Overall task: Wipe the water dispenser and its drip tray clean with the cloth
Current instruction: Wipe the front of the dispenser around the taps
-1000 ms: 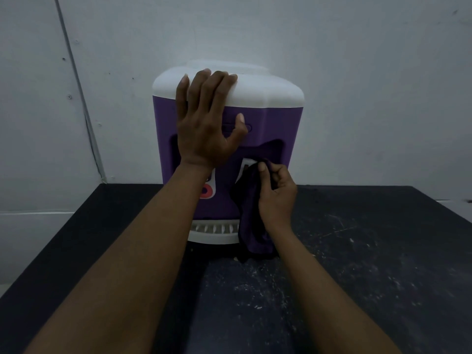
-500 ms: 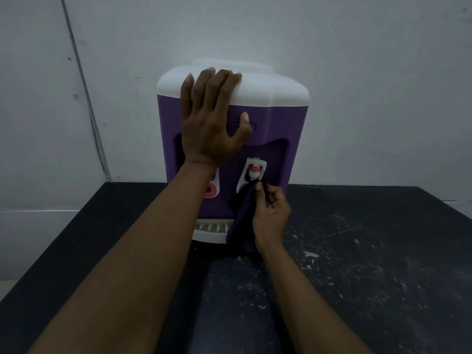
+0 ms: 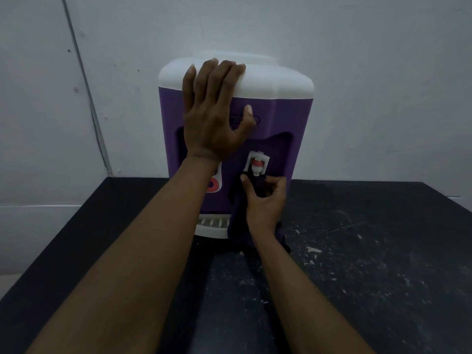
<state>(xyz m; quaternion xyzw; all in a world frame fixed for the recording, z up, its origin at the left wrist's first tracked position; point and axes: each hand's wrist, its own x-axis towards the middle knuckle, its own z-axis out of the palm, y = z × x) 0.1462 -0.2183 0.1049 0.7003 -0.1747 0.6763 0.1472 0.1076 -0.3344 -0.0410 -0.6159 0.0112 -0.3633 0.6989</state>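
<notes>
Dispenser wipe: cloth held at tap, other hand bracing.

Braces the dispenser with the left hand, laid flat on its purple front, fingers straight and close together over the edge of the white top, thumb spread to the side. Pinches the dark cloth in the right hand, fingers curled round a bunched fold just under the white-and-red tap in the front recess. Lets the rest of the cloth hang over the right part of the white drip tray and down onto the desk. Finds the dispenser upright at the back of the black desk, near the grey wall. Notes a second tap, red-ringed, half hidden behind the left wrist. Notes white flecks and scratches on the desk, right side.
</notes>
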